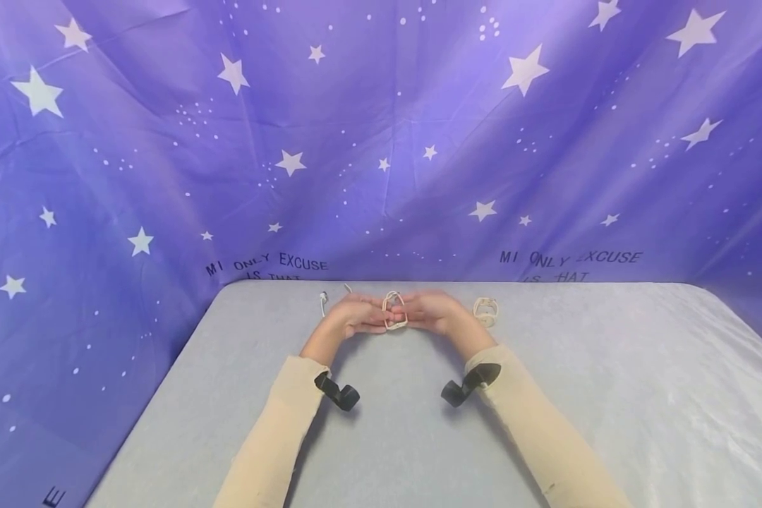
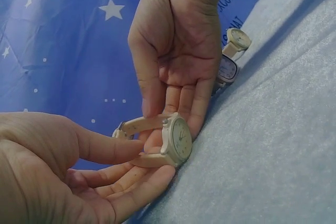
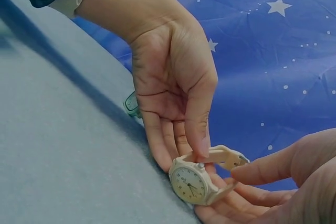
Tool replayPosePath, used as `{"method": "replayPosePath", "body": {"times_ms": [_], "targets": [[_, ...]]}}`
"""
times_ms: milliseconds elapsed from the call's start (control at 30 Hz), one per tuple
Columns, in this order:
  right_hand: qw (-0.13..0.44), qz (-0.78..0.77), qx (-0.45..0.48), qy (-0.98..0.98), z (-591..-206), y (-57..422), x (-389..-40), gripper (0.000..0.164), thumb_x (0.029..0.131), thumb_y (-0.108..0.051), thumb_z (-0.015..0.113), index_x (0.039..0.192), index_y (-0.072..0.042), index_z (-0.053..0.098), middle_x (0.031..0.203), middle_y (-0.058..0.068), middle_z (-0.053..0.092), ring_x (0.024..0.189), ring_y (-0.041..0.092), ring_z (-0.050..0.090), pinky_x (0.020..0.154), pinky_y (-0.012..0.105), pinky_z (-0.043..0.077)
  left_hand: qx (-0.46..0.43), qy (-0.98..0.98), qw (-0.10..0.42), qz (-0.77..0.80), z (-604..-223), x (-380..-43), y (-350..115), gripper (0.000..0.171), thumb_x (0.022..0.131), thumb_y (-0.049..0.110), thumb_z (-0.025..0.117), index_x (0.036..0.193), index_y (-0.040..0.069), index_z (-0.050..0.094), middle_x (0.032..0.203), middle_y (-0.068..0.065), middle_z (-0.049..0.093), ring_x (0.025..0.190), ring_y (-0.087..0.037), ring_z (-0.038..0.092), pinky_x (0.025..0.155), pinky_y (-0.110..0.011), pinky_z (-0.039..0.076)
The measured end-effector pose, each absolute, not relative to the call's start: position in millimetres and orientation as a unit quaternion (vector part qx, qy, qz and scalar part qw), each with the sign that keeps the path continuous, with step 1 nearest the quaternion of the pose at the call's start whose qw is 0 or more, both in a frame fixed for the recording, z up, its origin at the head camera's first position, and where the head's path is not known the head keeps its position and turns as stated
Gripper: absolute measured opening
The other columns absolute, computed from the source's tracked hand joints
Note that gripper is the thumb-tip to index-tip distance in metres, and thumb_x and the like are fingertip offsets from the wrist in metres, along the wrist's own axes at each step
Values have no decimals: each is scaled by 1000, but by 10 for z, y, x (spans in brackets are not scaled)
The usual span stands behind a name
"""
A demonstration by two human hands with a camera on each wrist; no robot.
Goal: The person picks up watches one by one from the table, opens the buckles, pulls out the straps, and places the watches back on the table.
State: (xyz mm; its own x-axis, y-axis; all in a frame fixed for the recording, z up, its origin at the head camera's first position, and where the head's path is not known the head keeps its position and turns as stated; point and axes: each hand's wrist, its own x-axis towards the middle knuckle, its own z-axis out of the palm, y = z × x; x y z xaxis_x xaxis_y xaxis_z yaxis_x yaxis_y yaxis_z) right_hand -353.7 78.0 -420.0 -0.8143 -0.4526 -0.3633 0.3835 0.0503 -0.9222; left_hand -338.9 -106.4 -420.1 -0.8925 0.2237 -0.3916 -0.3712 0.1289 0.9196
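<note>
A cream wristwatch (image 3: 190,185) with a round, pale, numbered dial is held between both hands at the far side of the table. Its strap forms a loop, dial facing the wearer's side. My left hand (image 1: 360,313) pinches one side of the strap, thumb inside the loop and fingers beneath. From the other side, my right hand (image 1: 433,310) pinches the strap close to the buckle end. In the left wrist view the same watch (image 2: 181,139) shows its crown and case edge, the fingertips of both hands nearly meeting around it.
To the right lie a cream round watch (image 2: 239,39) and a watch with a squarish dial (image 2: 227,69). On the left stands a green-looking watch (image 3: 131,104), and another small strap end (image 1: 348,288) shows behind the left hand. A purple star-print cloth (image 1: 381,141) hangs behind the grey table (image 1: 394,437).
</note>
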Motion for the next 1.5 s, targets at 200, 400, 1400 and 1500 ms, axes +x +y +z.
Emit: {"method": "replayPosePath", "body": {"times_ms": [200, 400, 1400, 1500], "targets": [[295, -690, -53, 659, -4152, 818, -3538, 45, 102, 4, 51, 145, 14, 41, 88, -5, 73, 85, 6, 70, 96, 27, 58, -27, 714, 216, 665, -4120, -3380, -1088, 31, 93, -5, 65, 124, -8, 64, 114, -20, 74, 89, -19, 74, 95, -39, 60], [242, -716, -36, 654, -3933, 837, -3450, 46, 97, 6, 59, 142, 13, 48, 93, 2, 78, 86, 10, 74, 100, 32, 56, 7, 702, 193, 685, -3908, -3328, -1146, 37, 92, -5, 67, 129, -8, 63, 109, -19, 76, 89, -17, 75, 104, -44, 55], [217, -682, -214, 664, -3139, 1397, -2920, 39, 98, -1, 59, 136, 7, 56, 112, 2, 78, 112, 20, 72, 109, 42, 51, 183, 659, 219, 696, -3141, -2960, -1213, 41, 95, -3, 61, 134, -13, 55, 96, 0, 78, 94, -15, 75, 102, -43, 56], [225, -673, -220, 670, -3136, 1426, -2936, 36, 98, -3, 60, 134, 4, 60, 113, 2, 77, 114, 21, 71, 110, 43, 50, 183, 658, 225, 695, -3153, -2963, -1211, 40, 95, -3, 60, 133, -12, 56, 96, 1, 78, 94, -15, 75, 103, -44, 56]]}}
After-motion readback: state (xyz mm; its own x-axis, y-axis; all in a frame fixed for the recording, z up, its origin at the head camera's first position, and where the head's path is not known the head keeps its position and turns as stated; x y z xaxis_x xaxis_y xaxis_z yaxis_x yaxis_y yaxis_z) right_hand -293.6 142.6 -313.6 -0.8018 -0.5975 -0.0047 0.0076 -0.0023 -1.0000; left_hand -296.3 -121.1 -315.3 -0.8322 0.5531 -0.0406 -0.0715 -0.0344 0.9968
